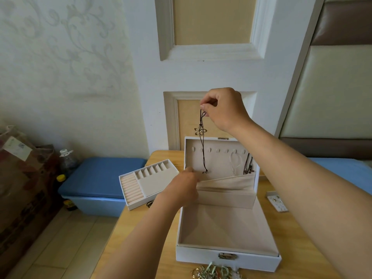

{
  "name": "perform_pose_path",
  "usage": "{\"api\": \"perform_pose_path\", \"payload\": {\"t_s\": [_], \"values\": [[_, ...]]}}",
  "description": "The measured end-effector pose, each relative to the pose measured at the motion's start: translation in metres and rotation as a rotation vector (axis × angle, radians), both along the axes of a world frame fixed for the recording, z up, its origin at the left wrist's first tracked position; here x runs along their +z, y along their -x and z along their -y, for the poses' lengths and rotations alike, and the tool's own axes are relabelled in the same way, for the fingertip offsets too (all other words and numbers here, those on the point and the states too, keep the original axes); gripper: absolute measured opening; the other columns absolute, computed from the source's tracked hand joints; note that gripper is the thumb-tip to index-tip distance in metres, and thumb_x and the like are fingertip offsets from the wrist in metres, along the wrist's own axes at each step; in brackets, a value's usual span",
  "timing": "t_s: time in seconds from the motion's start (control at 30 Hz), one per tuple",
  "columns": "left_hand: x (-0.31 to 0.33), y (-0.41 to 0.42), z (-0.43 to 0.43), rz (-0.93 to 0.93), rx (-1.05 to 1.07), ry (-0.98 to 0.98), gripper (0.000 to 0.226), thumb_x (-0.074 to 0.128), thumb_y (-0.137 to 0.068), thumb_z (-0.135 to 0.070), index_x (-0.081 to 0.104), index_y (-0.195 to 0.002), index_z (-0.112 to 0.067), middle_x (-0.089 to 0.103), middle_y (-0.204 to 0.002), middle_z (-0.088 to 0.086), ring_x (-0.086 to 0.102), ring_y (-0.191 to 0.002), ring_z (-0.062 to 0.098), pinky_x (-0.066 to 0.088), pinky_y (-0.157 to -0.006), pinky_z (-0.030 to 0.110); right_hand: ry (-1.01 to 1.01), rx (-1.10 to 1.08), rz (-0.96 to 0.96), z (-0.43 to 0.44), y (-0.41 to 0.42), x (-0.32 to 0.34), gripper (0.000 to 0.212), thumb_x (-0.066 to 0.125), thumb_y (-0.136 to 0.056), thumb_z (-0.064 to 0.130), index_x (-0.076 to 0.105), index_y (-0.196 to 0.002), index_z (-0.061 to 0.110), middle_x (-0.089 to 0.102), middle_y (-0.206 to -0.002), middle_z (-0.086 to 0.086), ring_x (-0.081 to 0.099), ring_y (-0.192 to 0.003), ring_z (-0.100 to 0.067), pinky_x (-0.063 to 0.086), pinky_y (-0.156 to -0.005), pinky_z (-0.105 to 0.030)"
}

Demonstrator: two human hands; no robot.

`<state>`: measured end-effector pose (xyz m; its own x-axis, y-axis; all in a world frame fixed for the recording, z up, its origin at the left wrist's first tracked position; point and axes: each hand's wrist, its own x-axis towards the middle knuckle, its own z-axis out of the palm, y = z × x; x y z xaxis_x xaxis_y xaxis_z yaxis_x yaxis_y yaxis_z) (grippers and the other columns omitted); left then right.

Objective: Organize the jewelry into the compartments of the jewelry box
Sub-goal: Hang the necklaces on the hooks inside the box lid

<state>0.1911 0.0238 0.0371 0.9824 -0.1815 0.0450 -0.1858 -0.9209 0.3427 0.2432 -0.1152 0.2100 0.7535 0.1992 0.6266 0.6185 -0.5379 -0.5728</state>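
A white jewelry box (227, 256) stands open on the wooden table, its beige lid (219, 158) upright with a row of hooks and a fabric pocket (227, 183). My right hand (223, 108) pinches the top of a dark cord necklace (202, 146) with a silver flower pendant and holds it up in front of the lid. The cord's lower end hangs just above the pocket. My left hand (184, 188) holds the pocket's left edge, pulling it outward. Two other necklaces (241, 164) hang from hooks at the lid's right.
The box's removable tray (149, 183) with ring rolls and slots lies left of the box. A pile of jewelry (213, 271) sits at the table's front edge, an earring card (278, 203) on the right. A blue storage bin (96, 184) stands on the floor beside the table.
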Motion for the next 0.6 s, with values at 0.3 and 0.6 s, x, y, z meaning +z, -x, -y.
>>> {"api": "perform_pose_path", "payload": {"t_s": [0.3,0.6], "values": [[-0.003,0.004,-0.005,0.022,-0.017,0.042,0.052,0.053,-0.087,-0.002,0.057,-0.136,-0.02,0.044,-0.133,0.005,0.054,-0.114,0.029,0.05,-0.096,0.039,0.091,0.053,-0.001,-0.016,0.001,-0.029,0.011,0.068,-0.087,0.003,0.076,-0.082,0.009,0.067,-0.071,0.004,0.068,-0.069,-0.01,0.054,-0.072,-0.022],[-0.001,0.005,-0.008,0.047,-0.045,0.078,0.057,0.05,-0.087,-0.001,0.055,-0.138,-0.024,0.043,-0.133,0.008,0.053,-0.115,0.031,0.049,-0.096,0.04,0.337,0.12,0.059,-0.011,0.005,-0.07,0.012,0.065,-0.088,0.004,0.075,-0.082,0.008,0.063,-0.077,0.001,0.056,-0.076,-0.018,0.042,-0.071,-0.028]]}}
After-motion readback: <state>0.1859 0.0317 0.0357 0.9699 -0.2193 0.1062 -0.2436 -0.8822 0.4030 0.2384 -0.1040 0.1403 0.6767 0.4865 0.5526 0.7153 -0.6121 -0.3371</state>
